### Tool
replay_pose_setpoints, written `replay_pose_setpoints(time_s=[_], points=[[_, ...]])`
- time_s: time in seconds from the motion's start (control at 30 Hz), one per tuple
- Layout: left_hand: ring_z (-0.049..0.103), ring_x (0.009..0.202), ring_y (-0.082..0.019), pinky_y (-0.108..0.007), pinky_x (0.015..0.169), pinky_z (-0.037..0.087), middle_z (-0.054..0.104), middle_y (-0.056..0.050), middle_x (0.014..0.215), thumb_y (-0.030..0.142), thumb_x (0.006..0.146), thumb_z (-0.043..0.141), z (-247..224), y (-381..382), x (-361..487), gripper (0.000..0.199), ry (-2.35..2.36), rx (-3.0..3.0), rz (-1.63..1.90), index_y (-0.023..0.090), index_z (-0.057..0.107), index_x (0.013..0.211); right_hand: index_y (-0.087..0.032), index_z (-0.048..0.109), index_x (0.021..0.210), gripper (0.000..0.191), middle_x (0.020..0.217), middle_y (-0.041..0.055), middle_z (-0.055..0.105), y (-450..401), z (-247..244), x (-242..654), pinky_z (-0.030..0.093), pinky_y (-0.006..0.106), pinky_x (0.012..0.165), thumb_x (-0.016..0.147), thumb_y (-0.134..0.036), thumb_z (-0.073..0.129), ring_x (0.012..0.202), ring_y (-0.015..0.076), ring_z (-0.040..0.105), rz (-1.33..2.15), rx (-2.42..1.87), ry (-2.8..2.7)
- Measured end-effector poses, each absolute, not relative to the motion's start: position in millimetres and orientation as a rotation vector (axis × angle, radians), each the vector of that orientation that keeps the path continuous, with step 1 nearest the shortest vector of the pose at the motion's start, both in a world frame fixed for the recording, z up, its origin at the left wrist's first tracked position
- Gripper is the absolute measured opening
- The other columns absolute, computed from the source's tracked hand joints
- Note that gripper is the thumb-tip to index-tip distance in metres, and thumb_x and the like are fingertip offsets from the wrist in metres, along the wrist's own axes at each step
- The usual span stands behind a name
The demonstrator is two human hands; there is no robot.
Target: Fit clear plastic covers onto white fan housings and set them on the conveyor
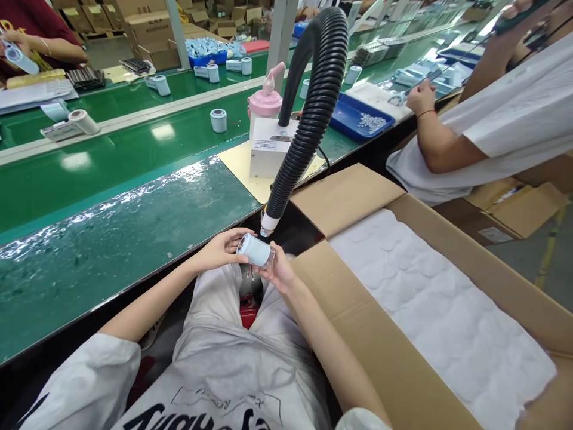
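Above my lap, a light blue cylinder (255, 250) with a clear part at its right end is held between both hands. Fingers of my left hand (220, 248) close round its left end. My right hand (280, 269) grips the clear end. Just above the cylinder is the white nozzle (269, 223) of a thick black ribbed hose (308, 107). The hose rises from a white box-shaped device (271, 149) on the bench.
An open cardboard box (358, 310) holding white padding (439, 310) is at my right. Blue cylinders, one here (219, 120), stand on the green conveyor (134, 155). A pink-lidded cup (265, 103) and blue tray (353, 119) are beyond. A co-worker's hand (421, 98) is at right.
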State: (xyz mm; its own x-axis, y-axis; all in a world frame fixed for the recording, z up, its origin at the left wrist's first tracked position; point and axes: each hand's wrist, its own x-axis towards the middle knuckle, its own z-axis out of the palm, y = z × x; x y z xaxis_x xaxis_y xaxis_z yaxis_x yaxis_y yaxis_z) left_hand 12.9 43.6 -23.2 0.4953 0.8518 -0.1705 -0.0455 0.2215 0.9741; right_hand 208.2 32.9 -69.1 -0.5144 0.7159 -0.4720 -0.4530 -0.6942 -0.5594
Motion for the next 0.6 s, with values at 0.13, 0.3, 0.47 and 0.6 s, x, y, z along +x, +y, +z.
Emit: replay_pose_setpoints(time_s=[0.13,0.3,0.47,0.6], points=[[0.063,0.122,-0.029,-0.045,0.111,0.045,0.065,-0.016,0.132,0.027,0.063,0.093,-23.4,53.3,21.0,0.073,0.812,1.234,0.745,0.015,0.060,0.127,-0.014,0.063,0.084,0.060,0.049,0.0035,0.059,37.5,-70.4,211.5,0.022,0.012,0.029,0.103,-0.054,0.022,0.032,0.0074,0.037,2.264,-0.886,-0.492],[0.063,0.122,-0.030,-0.048,0.113,0.042,0.065,-0.017,0.132,0.023,0.062,0.093,-19.7,65.1,27.5,0.072,0.791,1.285,0.706,0.014,0.062,0.127,-0.015,0.060,0.081,0.063,0.044,0.0006,0.054,41.7,-73.0,213.4,0.018,0.012,0.027,0.102,-0.059,0.021,0.028,0.0046,0.023,2.287,-0.837,-0.512],[0.064,0.121,-0.028,-0.045,0.110,0.045,0.065,-0.016,0.134,0.024,0.065,0.091,-19.3,63.5,20.4,0.069,0.774,1.296,0.692,0.016,0.061,0.128,-0.014,0.061,0.087,0.061,0.048,0.0022,0.059,40.9,-73.7,209.7,0.019,0.013,0.027,0.102,-0.059,0.023,0.029,0.0061,0.030,2.253,-0.811,-0.546],[0.065,0.120,-0.027,-0.042,0.108,0.047,0.062,-0.016,0.138,0.023,0.067,0.090,-19.0,58.7,12.5,0.065,0.763,1.310,0.719,0.017,0.062,0.126,-0.014,0.062,0.090,0.057,0.053,0.0035,0.062,40.0,-71.8,206.1,0.020,0.014,0.027,0.100,-0.060,0.031,0.032,0.0079,0.039,2.207,-0.824,-0.587]])
